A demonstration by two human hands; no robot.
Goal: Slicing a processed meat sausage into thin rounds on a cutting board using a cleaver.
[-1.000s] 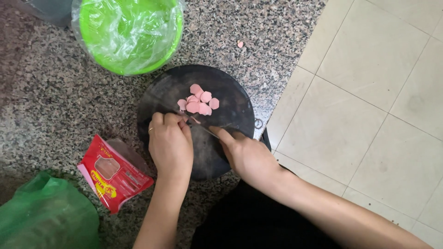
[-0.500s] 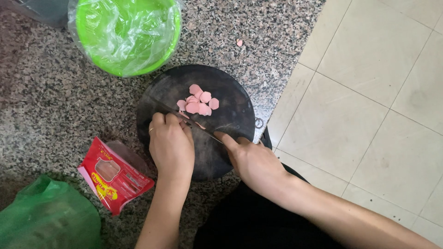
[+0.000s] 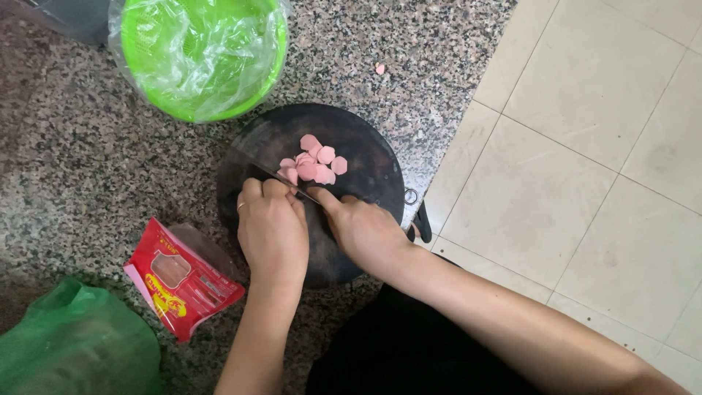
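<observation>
A small heap of thin, round pink sausage slices (image 3: 314,164) lies on the round, dark cutting board (image 3: 365,146), a little above the board's middle. Just below the heap, the left hand (image 3: 272,232) rests on the board with its fingers curled down tight over something at the slices' near edge; what sits under the fingertips is hidden. A ring shows on one finger of that hand. Beside it, the right hand (image 3: 363,232) is closed around the handle of a knife (image 3: 274,172), index finger stretched along the top; the long, thin blade runs up and left across the board, passing between the left hand's knuckles and the heap of slices.

The board sits on a speckled grey-and-pink granite counter (image 3: 95,153), its right edge near the counter's edge. Above and left of the board stands a bright green round plastic bowl lined with clear plastic film (image 3: 201,55), just apart from the board's rim. Above and right of the board, one stray pink slice (image 3: 379,69) lies on the granite. Below and left of the board lies an opened red plastic sausage packet (image 3: 183,278), and further in that direction a crumpled green plastic bag (image 3: 73,344). Right of the board, past the counter's edge, is a floor of pale square tiles (image 3: 585,146).
</observation>
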